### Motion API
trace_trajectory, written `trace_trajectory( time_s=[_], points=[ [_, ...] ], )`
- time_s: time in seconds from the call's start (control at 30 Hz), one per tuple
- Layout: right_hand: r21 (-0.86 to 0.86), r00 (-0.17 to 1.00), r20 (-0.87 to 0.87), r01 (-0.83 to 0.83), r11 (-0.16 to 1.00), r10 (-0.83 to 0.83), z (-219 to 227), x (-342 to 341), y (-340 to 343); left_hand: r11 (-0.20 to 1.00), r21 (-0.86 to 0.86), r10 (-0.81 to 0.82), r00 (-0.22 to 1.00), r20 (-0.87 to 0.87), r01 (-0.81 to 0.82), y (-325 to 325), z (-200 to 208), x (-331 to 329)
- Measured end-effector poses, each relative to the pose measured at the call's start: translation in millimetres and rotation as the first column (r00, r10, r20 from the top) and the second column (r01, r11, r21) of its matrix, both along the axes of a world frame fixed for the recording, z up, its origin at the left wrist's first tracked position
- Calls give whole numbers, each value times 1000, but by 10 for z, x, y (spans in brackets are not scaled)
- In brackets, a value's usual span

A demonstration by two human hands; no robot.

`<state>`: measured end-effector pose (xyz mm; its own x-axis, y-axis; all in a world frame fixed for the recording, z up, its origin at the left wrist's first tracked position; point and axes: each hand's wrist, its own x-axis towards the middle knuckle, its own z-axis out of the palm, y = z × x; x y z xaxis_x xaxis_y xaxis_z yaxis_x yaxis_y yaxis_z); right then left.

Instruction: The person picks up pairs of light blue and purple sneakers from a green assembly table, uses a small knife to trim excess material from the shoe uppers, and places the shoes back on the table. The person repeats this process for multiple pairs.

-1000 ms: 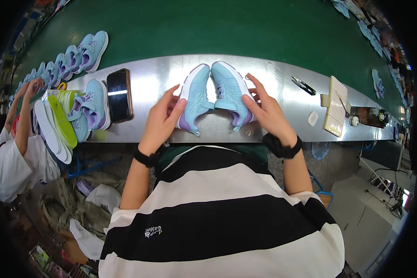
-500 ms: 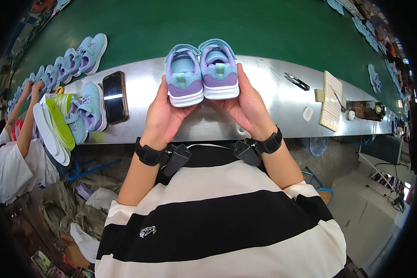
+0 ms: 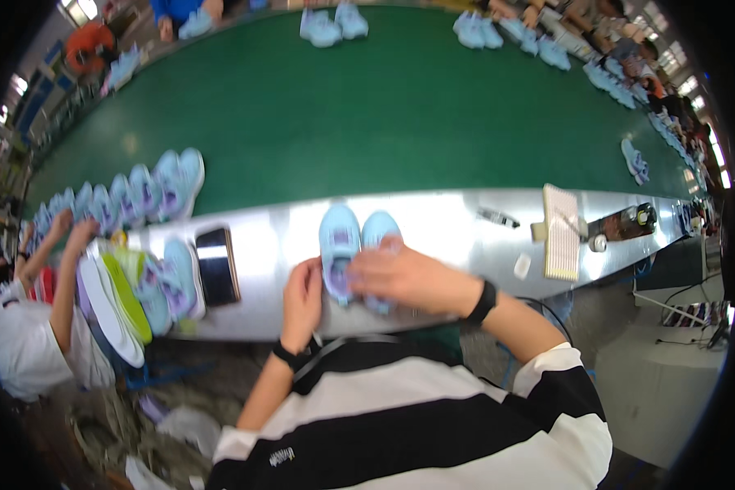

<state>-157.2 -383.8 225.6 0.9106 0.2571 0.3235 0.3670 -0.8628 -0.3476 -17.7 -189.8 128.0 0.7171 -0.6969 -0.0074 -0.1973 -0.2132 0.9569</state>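
A pair of light blue sneakers with lilac openings stands on the metal ledge in front of me, toes pointing away: the left sneaker [image 3: 340, 233] and the right sneaker [image 3: 380, 226]. My left hand [image 3: 302, 304] is beside the heel of the left sneaker, its fingers loosely bent and nothing seen in them. Across the right sneaker reaches my right hand [image 3: 412, 279], covering most of its rear. Its fingertips lie at the left sneaker's opening; motion blur hides whether they grip anything.
On the left lie a phone [image 3: 218, 265], another pair of sneakers [image 3: 180, 278] and white and lime insoles [image 3: 122, 298]. A co-worker's hands [image 3: 73, 229] are near a row of sneakers [image 3: 143, 192]. To the right are a small cutter [image 3: 498, 217], a notepad [image 3: 562, 233] and a dark bottle [image 3: 625, 222].
The sneakers, held up heels toward me in both hands, now stand on the ledge. My right hand has moved over them; my left is beside the left heel. The view has tilted upward.
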Motion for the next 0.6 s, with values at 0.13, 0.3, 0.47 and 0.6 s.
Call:
trace_trajectory(
  time_s=[0.13, 0.3, 0.47, 0.6],
  points=[
    [-444, 993, -38, -114, 889, 109, 67, 271, -36, 996, -81, -64, 972, -224, 47, 15, 50, 21],
    [-160, 957, 102, 283, 946, -270, 219, -85, -226, 994, -106, -43, 946, -323, 9, 108, -53, 18],
    [136, 705, 108, 689, 712, -701, 255, -108, -601, 995, -80, -68, 996, -55, 64, 146, -96, -53],
    [30, 389, 88, 919, 393, -917, 731, 531, -1975, 988, -120, -95, 995, 3, 95, 133, -88, -66]
  ],
)
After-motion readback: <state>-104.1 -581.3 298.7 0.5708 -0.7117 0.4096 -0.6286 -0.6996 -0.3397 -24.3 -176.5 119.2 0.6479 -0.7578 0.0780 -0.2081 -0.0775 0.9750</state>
